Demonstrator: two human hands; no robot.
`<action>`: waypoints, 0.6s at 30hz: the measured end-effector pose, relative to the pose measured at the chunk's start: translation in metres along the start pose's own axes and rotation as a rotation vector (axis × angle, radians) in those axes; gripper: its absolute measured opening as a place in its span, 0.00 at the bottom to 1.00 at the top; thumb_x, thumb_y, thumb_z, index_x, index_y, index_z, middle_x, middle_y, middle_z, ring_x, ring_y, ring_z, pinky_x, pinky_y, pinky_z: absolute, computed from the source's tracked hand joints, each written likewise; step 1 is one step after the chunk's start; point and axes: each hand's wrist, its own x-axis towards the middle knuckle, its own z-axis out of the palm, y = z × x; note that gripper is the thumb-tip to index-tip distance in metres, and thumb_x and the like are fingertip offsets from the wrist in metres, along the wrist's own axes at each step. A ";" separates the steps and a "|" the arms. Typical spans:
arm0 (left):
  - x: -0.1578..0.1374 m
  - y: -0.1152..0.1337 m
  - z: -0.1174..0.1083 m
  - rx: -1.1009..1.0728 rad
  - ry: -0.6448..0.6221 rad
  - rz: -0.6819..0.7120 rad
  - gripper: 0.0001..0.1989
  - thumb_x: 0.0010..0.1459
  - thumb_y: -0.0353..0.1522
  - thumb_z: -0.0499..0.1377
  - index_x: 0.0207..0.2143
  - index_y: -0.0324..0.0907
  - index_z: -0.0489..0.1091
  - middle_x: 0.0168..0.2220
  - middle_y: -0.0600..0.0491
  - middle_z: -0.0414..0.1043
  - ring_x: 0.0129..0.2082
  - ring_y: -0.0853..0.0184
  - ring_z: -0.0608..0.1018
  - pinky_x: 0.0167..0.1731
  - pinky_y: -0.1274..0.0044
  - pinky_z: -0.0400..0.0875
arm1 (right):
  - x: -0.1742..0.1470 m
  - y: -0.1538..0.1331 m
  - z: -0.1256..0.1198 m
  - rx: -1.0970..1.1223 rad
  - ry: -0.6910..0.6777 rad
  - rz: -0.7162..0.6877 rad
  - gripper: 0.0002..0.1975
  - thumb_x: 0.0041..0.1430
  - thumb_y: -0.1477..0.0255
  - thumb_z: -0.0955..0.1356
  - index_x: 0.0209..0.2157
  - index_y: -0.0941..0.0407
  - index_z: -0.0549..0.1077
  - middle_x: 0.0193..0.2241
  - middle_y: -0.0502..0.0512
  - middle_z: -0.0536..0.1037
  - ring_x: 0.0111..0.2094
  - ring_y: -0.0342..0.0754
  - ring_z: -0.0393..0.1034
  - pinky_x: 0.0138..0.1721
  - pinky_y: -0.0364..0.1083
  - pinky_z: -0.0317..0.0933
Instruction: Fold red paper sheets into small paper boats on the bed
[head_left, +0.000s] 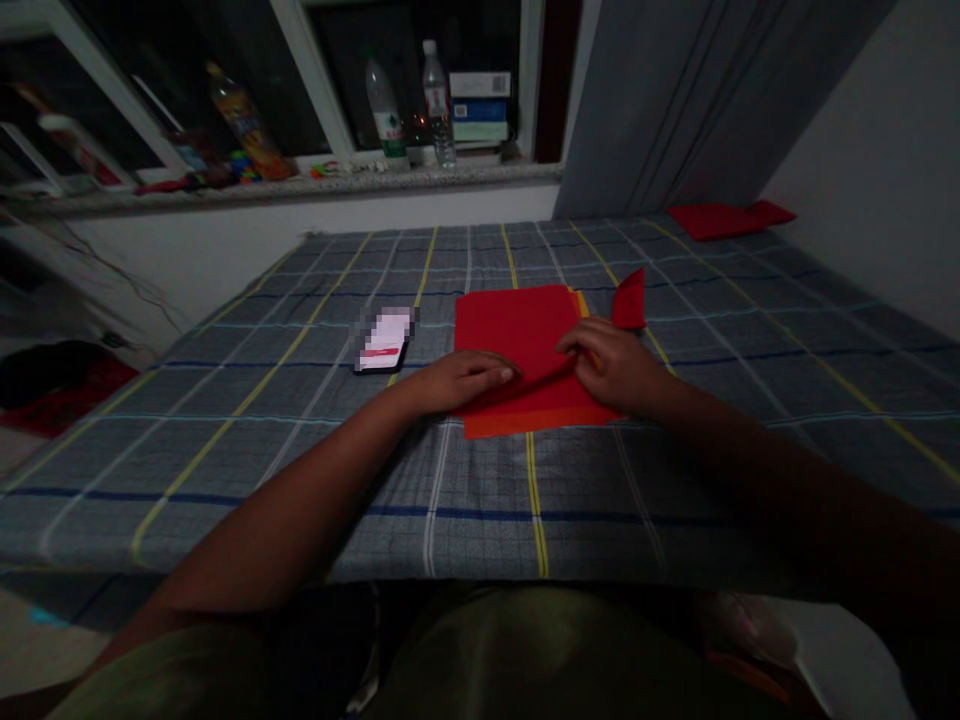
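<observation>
A red sheet of paper (pixel 517 320) lies in front of me, its near part raised in a curl or fold with a dark shadow line beneath. Under it, an orange sheet (pixel 499 424) shows along the near edge. My left hand (pixel 469 380) rests at the red paper's left side, thumb and fingers closed on its raised edge. On the right side, my right hand (pixel 611 362) pinches the same paper between thumb and bent fingers. Just beyond that hand, a small folded red paper piece (pixel 630 300) stands on the cloth.
A phone (pixel 385 340) with a lit screen lies left of the paper on the checked cloth (pixel 300 470). More red paper (pixel 720 220) lies at the far right corner. Bottles (pixel 386 115) and stacked boxes (pixel 480 110) stand on the windowsill. A grey curtain (pixel 645 110) hangs behind.
</observation>
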 end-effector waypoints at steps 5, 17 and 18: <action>0.001 -0.005 0.008 0.104 -0.047 0.123 0.14 0.69 0.33 0.58 0.53 0.43 0.77 0.58 0.44 0.76 0.60 0.61 0.76 0.62 0.66 0.69 | 0.001 -0.009 -0.005 -0.218 0.098 -0.128 0.11 0.57 0.82 0.65 0.28 0.53 0.74 0.34 0.57 0.76 0.41 0.55 0.68 0.47 0.58 0.61; 0.005 0.003 0.022 0.258 -0.084 0.148 0.20 0.66 0.34 0.63 0.59 0.40 0.72 0.63 0.39 0.71 0.66 0.56 0.71 0.65 0.60 0.65 | 0.000 -0.020 0.011 -0.231 0.177 0.058 0.15 0.62 0.73 0.68 0.50 0.52 0.74 0.48 0.63 0.74 0.52 0.64 0.68 0.57 0.66 0.60; 0.005 0.003 0.023 0.276 -0.073 0.140 0.22 0.65 0.35 0.63 0.59 0.40 0.72 0.63 0.38 0.70 0.66 0.55 0.71 0.65 0.60 0.66 | 0.001 -0.020 0.013 -0.224 0.185 0.085 0.13 0.63 0.71 0.69 0.50 0.52 0.73 0.46 0.63 0.75 0.50 0.63 0.68 0.55 0.65 0.62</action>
